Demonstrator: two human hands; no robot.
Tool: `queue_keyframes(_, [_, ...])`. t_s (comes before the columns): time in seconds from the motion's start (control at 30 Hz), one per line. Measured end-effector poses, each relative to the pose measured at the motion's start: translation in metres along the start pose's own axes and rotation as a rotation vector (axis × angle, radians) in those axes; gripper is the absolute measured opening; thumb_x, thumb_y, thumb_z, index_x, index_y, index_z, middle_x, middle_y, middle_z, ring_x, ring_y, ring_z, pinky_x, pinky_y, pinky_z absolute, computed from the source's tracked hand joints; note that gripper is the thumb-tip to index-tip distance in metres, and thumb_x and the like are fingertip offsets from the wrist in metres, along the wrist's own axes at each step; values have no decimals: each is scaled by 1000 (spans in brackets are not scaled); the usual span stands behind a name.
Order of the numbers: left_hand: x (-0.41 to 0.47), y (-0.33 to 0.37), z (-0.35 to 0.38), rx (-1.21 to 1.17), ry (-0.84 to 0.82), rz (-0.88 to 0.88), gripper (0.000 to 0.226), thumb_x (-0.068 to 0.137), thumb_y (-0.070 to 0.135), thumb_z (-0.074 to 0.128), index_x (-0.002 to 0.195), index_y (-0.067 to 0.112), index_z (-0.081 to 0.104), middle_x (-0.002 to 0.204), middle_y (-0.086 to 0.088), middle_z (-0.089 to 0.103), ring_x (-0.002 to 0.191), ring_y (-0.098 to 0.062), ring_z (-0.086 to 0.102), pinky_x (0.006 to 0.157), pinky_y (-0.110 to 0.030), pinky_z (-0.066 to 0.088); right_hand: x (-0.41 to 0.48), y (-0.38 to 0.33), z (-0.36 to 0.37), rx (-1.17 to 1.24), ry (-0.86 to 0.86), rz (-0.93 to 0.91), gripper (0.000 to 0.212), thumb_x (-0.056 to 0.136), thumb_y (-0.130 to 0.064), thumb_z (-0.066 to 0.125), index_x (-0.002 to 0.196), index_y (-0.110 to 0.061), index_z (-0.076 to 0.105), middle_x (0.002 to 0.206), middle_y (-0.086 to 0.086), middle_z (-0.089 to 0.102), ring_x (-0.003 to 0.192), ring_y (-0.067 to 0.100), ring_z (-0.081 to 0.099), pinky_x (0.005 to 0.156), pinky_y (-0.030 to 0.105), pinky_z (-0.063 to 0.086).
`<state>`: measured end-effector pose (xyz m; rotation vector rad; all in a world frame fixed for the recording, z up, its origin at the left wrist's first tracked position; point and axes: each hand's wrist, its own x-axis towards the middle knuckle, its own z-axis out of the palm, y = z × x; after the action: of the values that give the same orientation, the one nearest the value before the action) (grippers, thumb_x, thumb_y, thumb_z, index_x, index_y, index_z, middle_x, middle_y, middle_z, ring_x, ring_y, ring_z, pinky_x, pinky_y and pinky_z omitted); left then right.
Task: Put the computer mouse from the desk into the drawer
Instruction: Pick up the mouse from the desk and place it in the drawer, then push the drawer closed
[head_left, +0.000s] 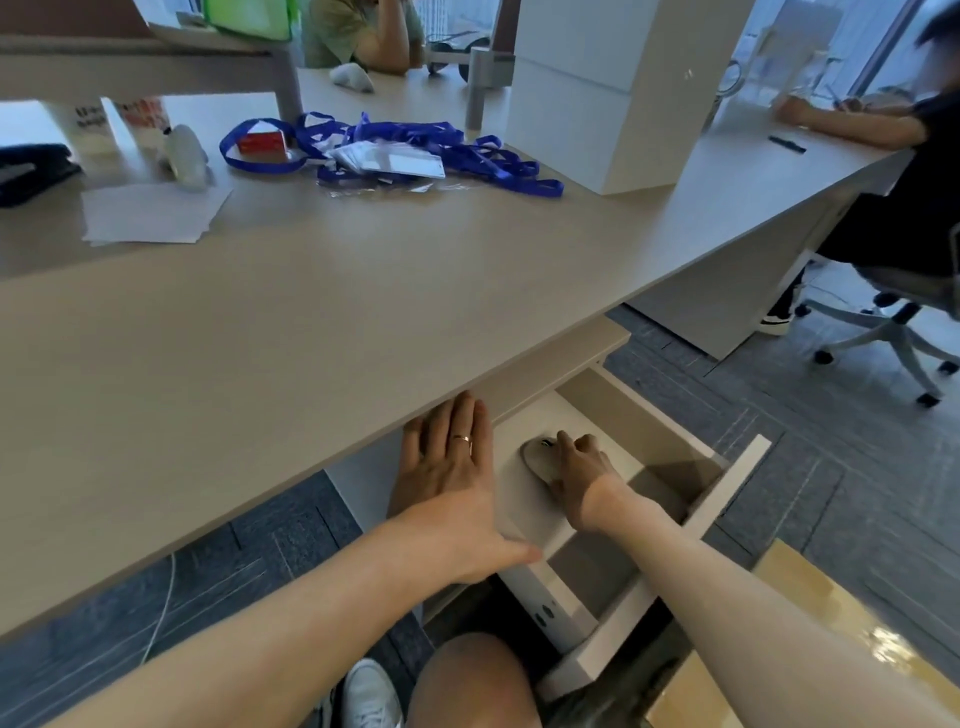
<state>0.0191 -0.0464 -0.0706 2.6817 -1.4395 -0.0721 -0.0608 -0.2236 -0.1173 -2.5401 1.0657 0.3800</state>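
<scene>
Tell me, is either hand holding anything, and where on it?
The right hand grips the computer mouse over its rear and right side, inside the open drawer. The left hand holds nothing.

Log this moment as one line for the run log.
stage: placing | mouse: inside open drawer | right hand: on mouse | left hand: flat, open, at drawer's left side | desk

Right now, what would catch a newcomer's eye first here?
Probably the right hand resting on a pale computer mouse inside the open white drawer under the desk, with the left hand flat beside it. Next, the blue lanyards tangled farther back on the desktop.
</scene>
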Motion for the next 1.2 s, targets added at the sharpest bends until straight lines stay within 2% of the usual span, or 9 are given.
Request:
queue_keyframes(0.3, [5,1,2,17,-32,6,151,56,92,56,152,9,-26,164,-12,-27,150,-28,-24,120,-53,-4,1,-1,10,-107,-23,-1,73,88,-6,60,150,-12,23,139,16,31,122,37,47,94,43,46])
queue_keyframes(0.47, [4,0,4,-7,-18,7,151,54,92,57,152,11,-25,164,-10,-26,150,-26,-24,120,-52,-6,-3,-1,3,-110,52,-36,73,94,-35,59,154,-24,19,145,12,29,128,36,43,95,45,46])
queue_keyframes(0.6, [4,0,4,-4,-26,6,152,54,92,57,152,11,-27,164,-11,-27,150,-27,-25,120,-53,-6,-5,1,2,-120,36,-41,72,94,-29,58,156,-29,20,145,11,35,127,35,45,96,48,49])
queue_keyframes(0.7, [5,-1,5,4,-43,2,152,54,92,56,151,11,-28,164,-10,-29,149,-26,-26,120,-53,-7,-11,2,-4,-113,45,-46,75,94,-38,58,157,-28,19,150,11,33,133,36,40,98,50,49])
queue_keyframes(0.77, [5,-1,5,4,-54,1,153,54,92,57,151,11,-28,164,-10,-28,149,-26,-26,120,-52,-9,-20,7,-16,-97,121,-77,79,93,-44,59,158,-26,18,155,11,30,139,36,34,100,51,49])
queue_keyframes(0.87, [4,-1,2,13,-77,-4,153,54,92,58,152,10,-27,164,-11,-27,149,-26,-26,119,-51,-9,-41,24,-38,-70,370,-116,79,92,-47,59,158,-23,21,160,9,28,146,32,28,109,49,43])
queue_keyframes(1.03, [3,2,-6,28,-118,-21,153,54,91,58,152,10,-27,164,-11,-28,149,-26,-27,120,-52,-9,-84,71,-44,275,665,67,83,93,-44,61,159,-23,15,166,6,11,151,31,11,117,51,24])
queue_keyframes(1.13, [0,5,-10,35,-148,-29,152,55,91,58,152,9,-26,164,-12,-26,150,-27,-25,121,-54,-6,-103,83,-33,710,546,339,91,94,-46,60,161,-20,5,168,5,4,153,31,11,118,51,21])
queue_keyframes(1.2, [-3,7,-12,45,-162,-29,150,57,90,56,153,9,-25,165,-12,-24,150,-28,-23,121,-54,-4,-108,85,-22,872,410,462,91,95,-52,54,161,-19,0,168,6,6,152,32,17,118,50,26])
